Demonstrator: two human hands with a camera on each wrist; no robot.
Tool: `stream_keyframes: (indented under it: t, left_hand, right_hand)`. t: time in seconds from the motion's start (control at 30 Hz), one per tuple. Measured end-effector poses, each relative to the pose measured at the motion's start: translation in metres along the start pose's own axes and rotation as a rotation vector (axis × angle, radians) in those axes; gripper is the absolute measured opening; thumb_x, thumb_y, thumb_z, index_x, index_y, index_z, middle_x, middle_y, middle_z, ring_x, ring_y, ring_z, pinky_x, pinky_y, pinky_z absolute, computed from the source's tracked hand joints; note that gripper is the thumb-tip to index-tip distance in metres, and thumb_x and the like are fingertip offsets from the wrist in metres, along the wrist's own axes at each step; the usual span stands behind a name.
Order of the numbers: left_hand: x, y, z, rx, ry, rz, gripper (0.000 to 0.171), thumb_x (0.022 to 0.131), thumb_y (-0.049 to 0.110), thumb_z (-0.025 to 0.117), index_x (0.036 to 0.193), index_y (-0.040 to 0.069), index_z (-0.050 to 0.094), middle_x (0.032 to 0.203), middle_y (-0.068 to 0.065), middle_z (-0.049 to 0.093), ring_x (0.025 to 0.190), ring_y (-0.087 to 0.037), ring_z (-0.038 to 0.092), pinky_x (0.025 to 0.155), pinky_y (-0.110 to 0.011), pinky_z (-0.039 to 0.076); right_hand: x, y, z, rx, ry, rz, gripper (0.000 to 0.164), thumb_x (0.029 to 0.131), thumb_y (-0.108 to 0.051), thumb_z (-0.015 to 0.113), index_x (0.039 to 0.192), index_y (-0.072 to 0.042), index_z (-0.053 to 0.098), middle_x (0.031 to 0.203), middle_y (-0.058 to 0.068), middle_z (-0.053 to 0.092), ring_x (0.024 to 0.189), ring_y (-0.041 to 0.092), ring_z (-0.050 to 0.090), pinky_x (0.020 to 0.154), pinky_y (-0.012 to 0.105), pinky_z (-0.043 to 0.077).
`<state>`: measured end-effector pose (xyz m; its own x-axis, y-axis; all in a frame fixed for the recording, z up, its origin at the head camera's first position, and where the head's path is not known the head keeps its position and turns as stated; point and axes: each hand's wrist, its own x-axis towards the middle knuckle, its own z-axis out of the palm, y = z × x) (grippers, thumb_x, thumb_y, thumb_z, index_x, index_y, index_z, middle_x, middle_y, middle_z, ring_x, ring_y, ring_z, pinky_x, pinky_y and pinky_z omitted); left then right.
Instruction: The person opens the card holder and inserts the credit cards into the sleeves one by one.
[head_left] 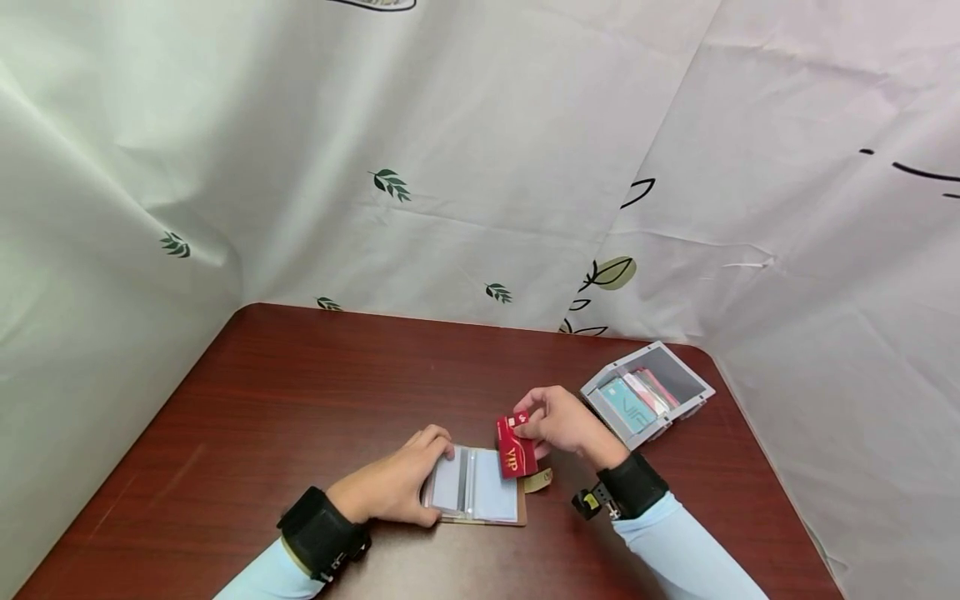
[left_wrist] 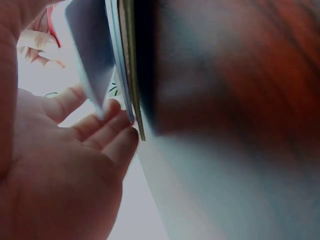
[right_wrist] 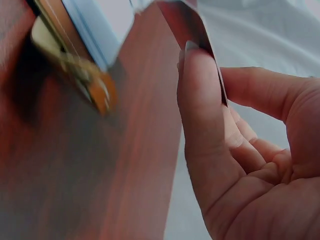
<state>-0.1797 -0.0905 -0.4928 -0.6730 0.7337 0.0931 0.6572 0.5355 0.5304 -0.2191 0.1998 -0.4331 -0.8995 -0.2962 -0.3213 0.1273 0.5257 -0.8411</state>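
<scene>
A card holder (head_left: 495, 486) with clear plastic sleeves lies spread on the table. My left hand (head_left: 401, 482) grips its left side, thumb at the near edge and fingers at the far edge. In the left wrist view, the fingers meet the edges of the cover and sleeves (left_wrist: 125, 65). My right hand (head_left: 558, 425) pinches a red VIP card (head_left: 514, 450) between thumb and fingers, above the holder's right sleeve. Seen from the right wrist, the card (right_wrist: 187, 25) stands edge-on in that pinch. The holder's strap (head_left: 537, 481) sticks out to the right.
A grey bin (head_left: 678, 375) at the table's back right holds several cards, a teal VIP card (head_left: 628, 404) in front. The brown table (head_left: 300, 392) is bounded behind and at the sides by a pale leaf-patterned cloth (head_left: 450, 233).
</scene>
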Motion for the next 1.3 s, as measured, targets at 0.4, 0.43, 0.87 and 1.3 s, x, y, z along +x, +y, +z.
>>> stream_keyframes:
  t: [0.4,0.43,0.87,1.3]
  left_hand:
    - [0.001,0.004,-0.003,0.081,-0.027,-0.029,0.068,0.067,0.028,0.09,0.12,0.007,0.054,0.124,-0.002,0.051,0.112,-0.016,0.047,0.093,-0.03,0.048]
    - [0.001,0.004,-0.003,0.085,-0.028,-0.032,0.068,0.067,0.029,0.09,0.12,0.007,0.054,0.124,-0.002,0.051,0.111,-0.016,0.047,0.092,-0.03,0.049]
    - [0.002,0.005,-0.006,0.062,-0.047,-0.076,0.073,0.068,0.031,0.093,0.124,0.006,0.052,0.117,-0.001,0.054,0.105,-0.012,0.05,0.089,-0.03,0.05]
    - [-0.001,0.002,-0.007,0.039,-0.037,-0.097,0.084,0.07,0.036,0.094,0.135,0.006,0.05,0.122,0.0,0.057,0.105,-0.01,0.053,0.091,-0.031,0.052]
  right_hand:
    - [0.0,0.006,0.037,-0.039,0.018,0.079,0.02,0.082,-0.014,0.086,0.088,-0.001,0.071,0.082,0.009,0.074,0.054,0.016,0.069,0.059,0.033,0.059]
    - [0.0,0.006,0.039,-0.039,0.014,0.082,0.02,0.082,-0.014,0.086,0.086,-0.002,0.07,0.081,0.009,0.074,0.054,0.016,0.07,0.059,0.033,0.059]
    - [-0.001,0.008,0.054,-0.034,0.006,0.097,0.02,0.083,-0.013,0.084,0.083,0.0,0.068,0.074,0.009,0.073,0.055,0.018,0.071,0.056,0.029,0.057]
    - [-0.004,0.001,0.059,-0.047,-0.019,0.152,0.021,0.085,-0.007,0.082,0.081,0.0,0.063,0.069,0.013,0.071,0.049,0.015,0.068,0.053,0.031,0.057]
